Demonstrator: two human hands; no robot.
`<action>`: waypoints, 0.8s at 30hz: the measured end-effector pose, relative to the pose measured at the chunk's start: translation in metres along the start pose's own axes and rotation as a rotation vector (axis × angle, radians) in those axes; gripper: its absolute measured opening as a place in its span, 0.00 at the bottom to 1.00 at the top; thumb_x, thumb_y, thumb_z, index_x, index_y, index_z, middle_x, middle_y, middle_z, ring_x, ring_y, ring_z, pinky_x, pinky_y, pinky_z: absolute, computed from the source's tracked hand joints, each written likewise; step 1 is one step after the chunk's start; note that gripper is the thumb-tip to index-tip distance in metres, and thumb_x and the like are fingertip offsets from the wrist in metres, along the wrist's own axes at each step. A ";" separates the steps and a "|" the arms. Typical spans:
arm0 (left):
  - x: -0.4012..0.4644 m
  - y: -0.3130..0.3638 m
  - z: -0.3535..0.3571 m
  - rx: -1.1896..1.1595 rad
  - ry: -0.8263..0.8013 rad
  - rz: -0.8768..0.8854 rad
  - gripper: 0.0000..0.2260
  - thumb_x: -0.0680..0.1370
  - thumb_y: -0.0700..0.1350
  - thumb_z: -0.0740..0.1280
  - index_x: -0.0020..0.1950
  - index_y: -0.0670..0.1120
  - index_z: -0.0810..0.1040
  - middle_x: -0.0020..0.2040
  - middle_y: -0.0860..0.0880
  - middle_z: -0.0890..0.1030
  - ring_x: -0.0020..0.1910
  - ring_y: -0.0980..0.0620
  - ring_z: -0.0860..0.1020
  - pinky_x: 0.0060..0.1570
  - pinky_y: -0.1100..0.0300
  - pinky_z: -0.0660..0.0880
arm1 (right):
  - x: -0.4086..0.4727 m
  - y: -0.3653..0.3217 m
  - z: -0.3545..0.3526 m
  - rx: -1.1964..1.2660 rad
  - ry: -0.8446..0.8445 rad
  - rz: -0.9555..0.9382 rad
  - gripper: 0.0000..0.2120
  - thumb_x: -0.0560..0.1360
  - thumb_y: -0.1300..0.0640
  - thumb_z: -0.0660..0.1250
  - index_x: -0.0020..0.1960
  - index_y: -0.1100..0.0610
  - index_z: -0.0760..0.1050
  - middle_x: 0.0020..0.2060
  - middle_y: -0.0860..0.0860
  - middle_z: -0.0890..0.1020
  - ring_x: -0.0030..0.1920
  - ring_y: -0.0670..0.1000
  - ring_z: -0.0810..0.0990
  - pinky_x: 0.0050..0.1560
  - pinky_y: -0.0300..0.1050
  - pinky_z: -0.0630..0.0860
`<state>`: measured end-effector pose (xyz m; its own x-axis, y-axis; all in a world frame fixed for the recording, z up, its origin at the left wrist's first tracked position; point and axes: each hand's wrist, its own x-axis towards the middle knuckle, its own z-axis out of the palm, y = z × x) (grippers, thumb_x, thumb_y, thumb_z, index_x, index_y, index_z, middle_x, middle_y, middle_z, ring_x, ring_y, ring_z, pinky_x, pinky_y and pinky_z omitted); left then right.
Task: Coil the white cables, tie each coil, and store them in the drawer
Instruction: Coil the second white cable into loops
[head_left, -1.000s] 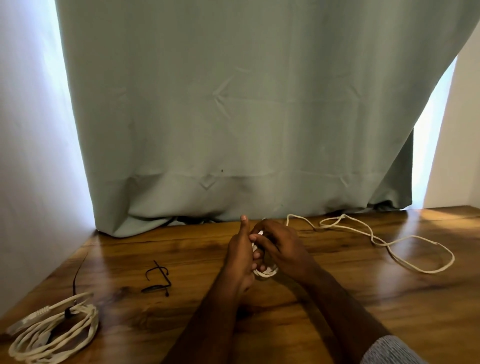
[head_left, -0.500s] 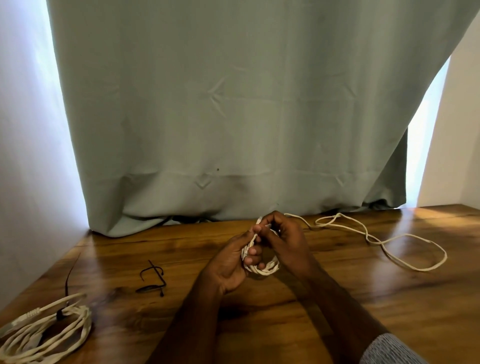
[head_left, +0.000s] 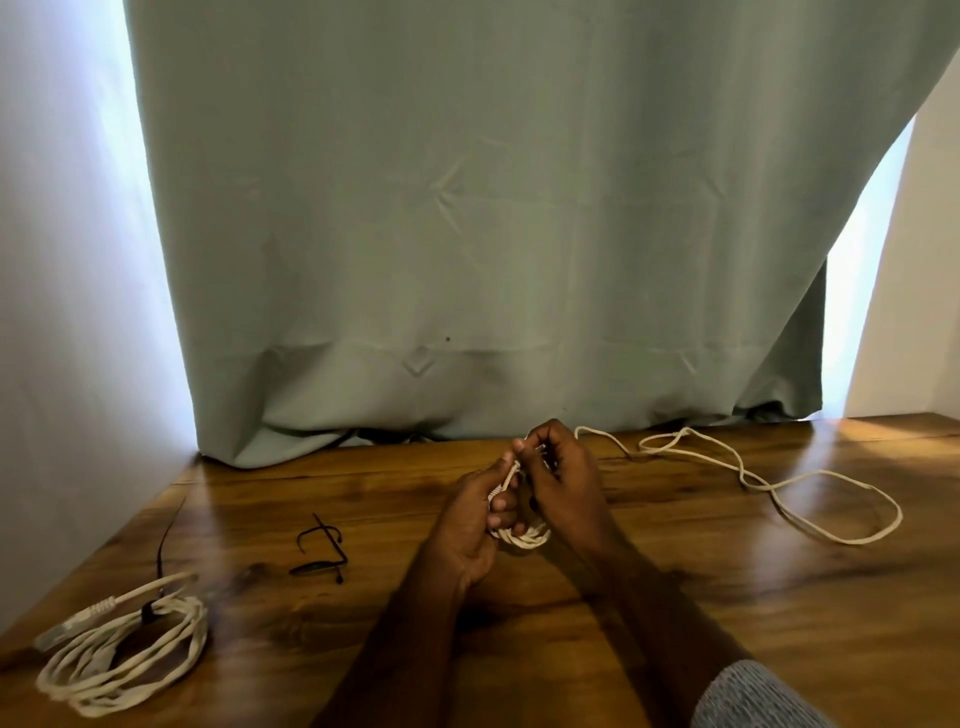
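While both hands' grip closes on small coil | left hand | right hand | loose cable trails toward table right edge

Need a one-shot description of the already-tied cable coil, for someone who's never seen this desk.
Start at the wooden table below the green curtain and go to its near left corner. The finished coil lies there flat, apart from both hands. Unlike the loose cable trailing right, it is bundled in several loops cinched by a black tie.
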<state>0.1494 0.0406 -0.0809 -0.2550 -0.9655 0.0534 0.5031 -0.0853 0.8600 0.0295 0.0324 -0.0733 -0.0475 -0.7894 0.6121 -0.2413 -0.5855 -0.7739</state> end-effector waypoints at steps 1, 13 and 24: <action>-0.001 0.002 0.000 -0.066 -0.040 -0.029 0.16 0.77 0.55 0.64 0.41 0.42 0.76 0.24 0.51 0.66 0.19 0.57 0.62 0.28 0.60 0.67 | -0.001 -0.002 -0.001 0.030 0.005 0.007 0.07 0.81 0.58 0.67 0.47 0.60 0.74 0.31 0.48 0.79 0.27 0.42 0.79 0.24 0.35 0.72; -0.031 0.019 0.004 -0.026 0.490 0.006 0.17 0.79 0.55 0.67 0.39 0.42 0.80 0.31 0.49 0.70 0.21 0.55 0.68 0.24 0.63 0.67 | -0.010 -0.026 0.027 0.070 -0.056 0.008 0.09 0.79 0.61 0.70 0.43 0.59 0.72 0.34 0.51 0.82 0.31 0.39 0.79 0.28 0.32 0.73; -0.099 0.083 -0.078 0.155 0.872 0.326 0.08 0.75 0.43 0.68 0.36 0.41 0.81 0.35 0.40 0.81 0.29 0.47 0.76 0.30 0.57 0.69 | -0.025 -0.045 0.111 0.205 -0.295 0.046 0.02 0.80 0.57 0.69 0.49 0.52 0.80 0.43 0.49 0.86 0.45 0.44 0.84 0.47 0.40 0.78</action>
<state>0.2806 0.1101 -0.0539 0.6183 -0.7849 -0.0413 0.3095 0.1948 0.9307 0.1491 0.0582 -0.0716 0.2356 -0.8174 0.5256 -0.0441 -0.5493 -0.8345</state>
